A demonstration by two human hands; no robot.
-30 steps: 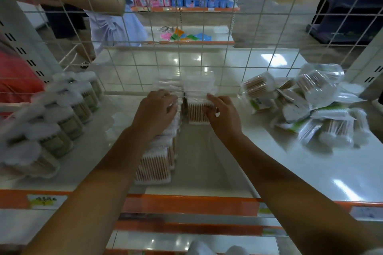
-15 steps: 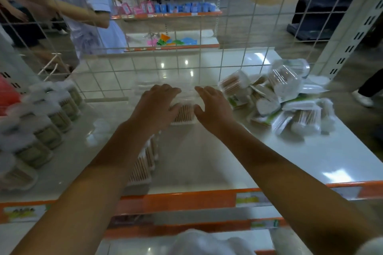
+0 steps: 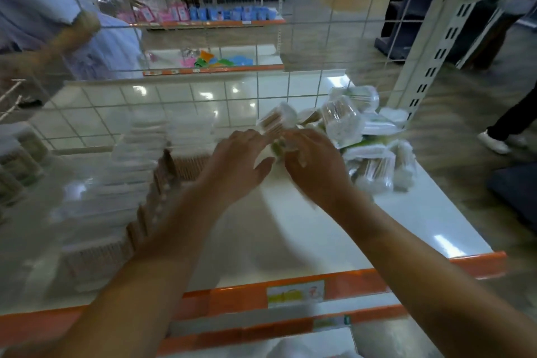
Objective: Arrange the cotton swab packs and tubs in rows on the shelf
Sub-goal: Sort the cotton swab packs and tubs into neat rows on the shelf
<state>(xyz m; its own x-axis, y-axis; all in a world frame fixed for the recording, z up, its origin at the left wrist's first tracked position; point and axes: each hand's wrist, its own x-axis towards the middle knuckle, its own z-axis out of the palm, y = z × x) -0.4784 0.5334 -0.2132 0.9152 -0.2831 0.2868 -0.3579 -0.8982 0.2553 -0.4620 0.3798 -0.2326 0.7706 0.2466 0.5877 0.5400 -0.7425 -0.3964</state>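
A row of flat cotton swab packs (image 3: 136,183) runs from the shelf's front toward the wire back, blurred by motion. A loose pile of swab packs and clear tubs (image 3: 366,136) lies at the shelf's right end. My left hand (image 3: 238,163) hovers with fingers spread and straight, its fingertips at a clear tub (image 3: 276,120) on the pile's left edge. My right hand (image 3: 315,166) is beside it at the pile's near edge, fingers bent down over a pack; blur hides whether it grips anything. Round tubs (image 3: 20,151) stand in rows at the far left.
The white shelf (image 3: 319,229) has an orange front strip (image 3: 232,299) and a wire grid back (image 3: 203,102). A slotted upright post (image 3: 436,49) stands at the right. Another person (image 3: 58,23) works behind the grid on the left; someone's leg (image 3: 511,122) is far right.
Both hands have left the back of the pack row and swung right to the loose pile. The camera has turned right with them.
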